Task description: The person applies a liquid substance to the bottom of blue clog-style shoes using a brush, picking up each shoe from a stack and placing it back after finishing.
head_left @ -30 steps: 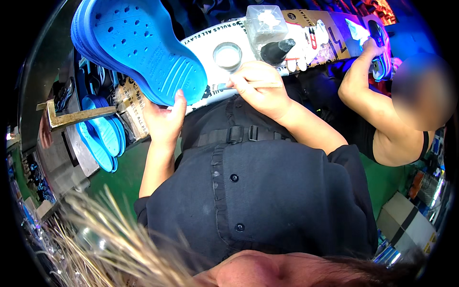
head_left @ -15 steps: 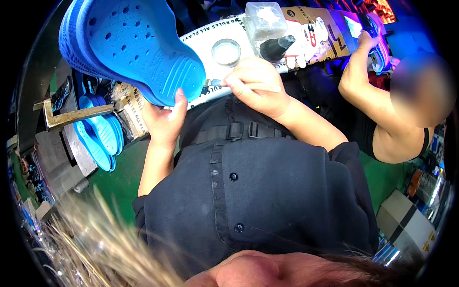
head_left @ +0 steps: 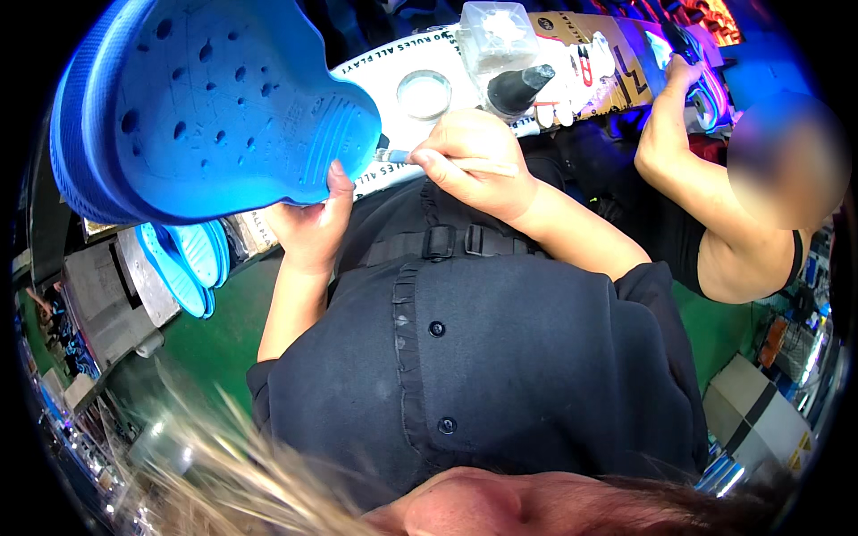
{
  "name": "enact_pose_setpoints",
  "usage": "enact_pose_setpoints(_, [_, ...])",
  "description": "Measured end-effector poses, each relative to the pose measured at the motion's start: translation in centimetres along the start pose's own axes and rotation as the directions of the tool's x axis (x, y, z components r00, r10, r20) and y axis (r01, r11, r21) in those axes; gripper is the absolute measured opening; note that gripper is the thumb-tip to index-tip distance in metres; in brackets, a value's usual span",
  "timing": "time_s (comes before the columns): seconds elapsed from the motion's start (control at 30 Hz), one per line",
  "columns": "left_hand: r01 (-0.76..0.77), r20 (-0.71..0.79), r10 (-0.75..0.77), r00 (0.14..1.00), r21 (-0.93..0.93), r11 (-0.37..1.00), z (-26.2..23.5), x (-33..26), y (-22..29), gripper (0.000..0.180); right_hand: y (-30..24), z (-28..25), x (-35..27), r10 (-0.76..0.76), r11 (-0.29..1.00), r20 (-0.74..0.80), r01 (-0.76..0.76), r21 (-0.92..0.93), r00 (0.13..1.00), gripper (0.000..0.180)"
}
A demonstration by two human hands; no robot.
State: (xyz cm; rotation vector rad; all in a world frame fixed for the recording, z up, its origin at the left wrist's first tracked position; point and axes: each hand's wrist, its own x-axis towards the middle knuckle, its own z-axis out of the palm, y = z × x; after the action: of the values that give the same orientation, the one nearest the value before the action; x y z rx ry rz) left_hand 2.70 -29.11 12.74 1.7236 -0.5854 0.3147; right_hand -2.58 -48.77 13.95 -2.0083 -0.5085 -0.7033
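Observation:
Several blue foam shoe soles [head_left: 228, 103] with small holes and a ridged heel are held together at the left, close to the camera. My left hand [head_left: 313, 223] grips their heel end, thumb on the near edge and fingers hidden beneath. In my right hand [head_left: 474, 156], a slim brush [head_left: 490, 167] with a pale handle is pinched between thumb and fingers. Its bristles point left at the rim of the heel; whether they touch it I cannot tell. A small round dish [head_left: 424, 96] sits on the white worktop [head_left: 393, 62] beyond the brush.
A clear plastic box [head_left: 497, 36] and a black bottle [head_left: 520, 89] stand past my right hand, near red-handled snips [head_left: 585, 67]. More blue soles [head_left: 183, 263] lie at the left. Another person's arm [head_left: 666, 134] reaches in at the right, holding a shoe.
The blue soles have swung left and toward me, and look larger. My right hand has shifted slightly, and the brush still points at the heel.

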Motion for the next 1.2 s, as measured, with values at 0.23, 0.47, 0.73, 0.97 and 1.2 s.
enact_pose_setpoints(0.23, [-0.123,-0.052,0.122,0.991,-0.011,0.992,0.1,0.2,0.3,0.029,0.1,-0.4,-0.4,0.023,1.000,-0.033,-0.023,-0.003,0.999,0.010])
enact_pose_setpoints(0.47, [-0.179,0.079,0.162,0.984,0.313,0.933,-0.5,0.5,0.7,0.023,-0.3,-0.1,0.3,0.053,0.998,-0.005,-0.053,0.019,0.999,0.009])
enact_pose_setpoints(0.73, [-0.169,0.031,0.167,0.986,0.083,0.982,-0.6,0.6,0.4,0.035,-0.5,-1.7,-0.8,0.150,0.988,-0.094,-0.146,0.050,0.984,0.017])
enact_pose_setpoints(0.97, [-0.123,-0.076,0.120,0.990,-0.026,0.992,-0.2,1.8,0.7,0.042,-1.0,-2.1,0.0,-0.047,0.996,-0.169,0.034,-0.078,0.985,0.016])
enact_pose_setpoints(1.2, [-0.158,-0.050,0.156,0.986,-0.033,0.987,0.7,1.3,1.4,0.044,-1.0,-1.2,0.3,-0.016,1.000,-0.209,0.011,-0.025,0.978,0.010])
